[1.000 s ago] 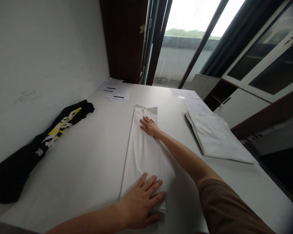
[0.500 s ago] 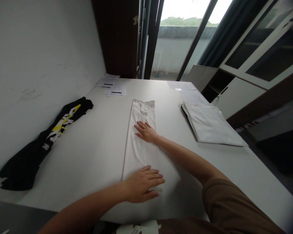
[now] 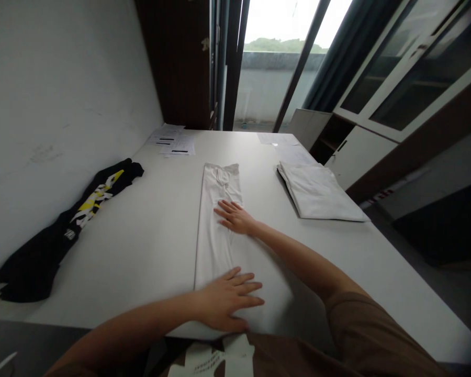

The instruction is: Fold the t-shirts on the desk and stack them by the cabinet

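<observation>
White drawstring trousers (image 3: 212,243), folded lengthwise into a narrow strip, lie flat on the white table (image 3: 149,225). Their waistband with the looped cord points away from me. My right hand (image 3: 235,216) rests palm down on the upper part of the cloth, below the cord, fingers spread. Closer to my body, my left hand (image 3: 230,299) presses flat over the near end of the trousers, its fingers spread toward the right. That hand and forearm hide much of the near end.
Along the wall at left lies a black garment (image 3: 63,230) with a yellow and white print. A folded white cloth pile (image 3: 322,193) sits to the right. Paper sheets (image 3: 176,144) lie at the far left corner, more papers (image 3: 294,153) at the far right.
The view has shifted a little, so most things appear further left. My right hand lies slightly further right on the cloth, near its edge. My left hand's fingers are spread wider.
</observation>
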`<state>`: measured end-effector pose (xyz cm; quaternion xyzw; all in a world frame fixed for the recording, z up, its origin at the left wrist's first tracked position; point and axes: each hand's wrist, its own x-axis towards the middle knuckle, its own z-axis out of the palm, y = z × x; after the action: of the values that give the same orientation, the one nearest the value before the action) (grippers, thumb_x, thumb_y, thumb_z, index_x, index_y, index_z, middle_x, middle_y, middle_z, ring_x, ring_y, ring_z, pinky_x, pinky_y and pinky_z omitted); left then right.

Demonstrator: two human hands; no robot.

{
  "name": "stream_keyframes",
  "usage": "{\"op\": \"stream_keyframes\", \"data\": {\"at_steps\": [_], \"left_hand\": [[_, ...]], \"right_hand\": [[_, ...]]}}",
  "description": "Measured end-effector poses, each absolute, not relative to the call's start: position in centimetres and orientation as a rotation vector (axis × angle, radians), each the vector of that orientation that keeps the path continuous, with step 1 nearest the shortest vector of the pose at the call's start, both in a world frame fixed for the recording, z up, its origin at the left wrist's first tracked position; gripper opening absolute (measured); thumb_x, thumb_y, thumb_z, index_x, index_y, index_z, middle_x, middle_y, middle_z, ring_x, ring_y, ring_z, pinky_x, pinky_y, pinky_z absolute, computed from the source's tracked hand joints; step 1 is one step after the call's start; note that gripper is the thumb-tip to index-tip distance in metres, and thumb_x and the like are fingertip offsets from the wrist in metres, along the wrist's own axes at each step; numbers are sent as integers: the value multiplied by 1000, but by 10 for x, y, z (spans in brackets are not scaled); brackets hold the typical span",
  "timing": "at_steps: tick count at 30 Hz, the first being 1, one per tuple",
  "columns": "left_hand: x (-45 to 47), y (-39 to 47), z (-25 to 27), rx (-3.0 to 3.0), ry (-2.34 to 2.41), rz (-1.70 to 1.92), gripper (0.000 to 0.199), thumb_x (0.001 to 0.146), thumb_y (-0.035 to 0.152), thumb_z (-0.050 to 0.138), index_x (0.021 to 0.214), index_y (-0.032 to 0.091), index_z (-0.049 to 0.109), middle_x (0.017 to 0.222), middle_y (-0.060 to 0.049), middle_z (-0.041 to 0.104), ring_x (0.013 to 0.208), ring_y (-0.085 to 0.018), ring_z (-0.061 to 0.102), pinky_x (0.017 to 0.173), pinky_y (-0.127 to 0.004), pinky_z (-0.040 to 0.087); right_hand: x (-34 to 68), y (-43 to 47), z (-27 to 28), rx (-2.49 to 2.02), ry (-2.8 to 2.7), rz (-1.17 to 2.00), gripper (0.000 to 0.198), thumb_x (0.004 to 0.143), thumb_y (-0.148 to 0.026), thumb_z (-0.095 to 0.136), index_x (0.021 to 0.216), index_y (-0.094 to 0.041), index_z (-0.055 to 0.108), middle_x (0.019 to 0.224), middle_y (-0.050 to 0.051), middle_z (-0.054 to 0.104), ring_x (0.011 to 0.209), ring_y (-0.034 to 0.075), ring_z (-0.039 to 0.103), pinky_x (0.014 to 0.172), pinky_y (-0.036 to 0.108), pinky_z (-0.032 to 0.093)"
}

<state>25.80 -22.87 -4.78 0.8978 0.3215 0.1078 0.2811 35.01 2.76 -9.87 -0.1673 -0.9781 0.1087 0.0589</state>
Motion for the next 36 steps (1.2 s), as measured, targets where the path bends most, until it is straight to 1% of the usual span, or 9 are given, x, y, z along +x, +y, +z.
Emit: {"op": "stream_keyframes", "data": {"at_steps": [9, 14, 16, 19, 23, 26, 30, 33, 36], "left_hand": [[253, -217, -42, 1971, 843, 442, 46, 103, 42, 47, 149, 33, 48, 152, 0, 54, 144, -21, 45, 127, -49, 12], [239, -214, -36, 1720, 966, 669, 38, 105, 37, 43, 135, 22, 61, 136, -5, 66, 129, -20, 59, 115, -40, 42], [223, -214, -38, 1790, 1068, 728, 34, 104, 31, 44, 130, 21, 63, 131, -6, 68, 125, -19, 61, 112, -38, 45], [190, -218, -45, 2012, 1267, 738, 34, 98, 15, 45, 124, 21, 66, 131, -6, 67, 125, -19, 59, 113, -40, 44], [145, -224, -54, 2216, 1434, 635, 54, 84, 1, 45, 129, 23, 64, 143, -5, 59, 138, -22, 48, 119, -47, 38], [126, -226, -60, 2302, 1442, 490, 66, 80, 4, 52, 143, 26, 54, 160, -5, 42, 150, -27, 32, 123, -53, 28], [127, -221, -68, 2398, 1385, 335, 78, 86, 27, 67, 157, 29, 36, 169, -7, 23, 156, -32, 17, 126, -57, 15], [137, -219, -73, 2462, 1372, 297, 81, 86, 36, 70, 159, 30, 34, 169, -7, 22, 156, -32, 14, 126, -57, 11], [145, -220, -76, 2505, 1417, 312, 76, 85, 25, 67, 155, 31, 40, 167, -6, 29, 155, -30, 20, 126, -56, 12]], "right_hand": [[327, 93, -107, -1006, -2885, 252, 60, 106, -55, 31, 161, -31, 33, 169, 3, 20, 156, 28, 14, 125, 51, 14], [352, 107, -103, -1144, -2797, 172, 53, 107, -44, 31, 156, -26, 42, 166, 7, 30, 155, 27, 20, 124, 51, 17], [372, 100, -104, -1109, -2785, 128, 52, 107, -42, 32, 153, -25, 46, 164, 8, 34, 154, 27, 22, 124, 51, 18], [411, 75, -105, -1030, -2777, 147, 53, 106, -41, 32, 153, -22, 46, 161, 8, 39, 152, 25, 28, 125, 46, 21], [460, 21, -101, -763, -2818, 313, 56, 104, -44, 35, 157, -26, 41, 161, 6, 39, 151, 21, 32, 126, 44, 22], [480, -25, -88, -473, -2860, 488, 54, 103, -42, 42, 155, -30, 43, 163, 4, 35, 152, 20, 29, 126, 46, 21], [480, -68, -72, -138, -2896, 681, 54, 100, -36, 49, 153, -25, 47, 166, 7, 29, 154, 24, 23, 125, 50, 19], [468, -81, -71, -26, -2924, 668, 65, 93, -35, 59, 155, -25, 43, 166, 9, 28, 154, 27, 22, 125, 52, 15], [453, -84, -78, -57, -2918, 550, 78, 83, -22, 63, 157, -24, 41, 165, 11, 30, 153, 28, 25, 125, 53, 12]]}}
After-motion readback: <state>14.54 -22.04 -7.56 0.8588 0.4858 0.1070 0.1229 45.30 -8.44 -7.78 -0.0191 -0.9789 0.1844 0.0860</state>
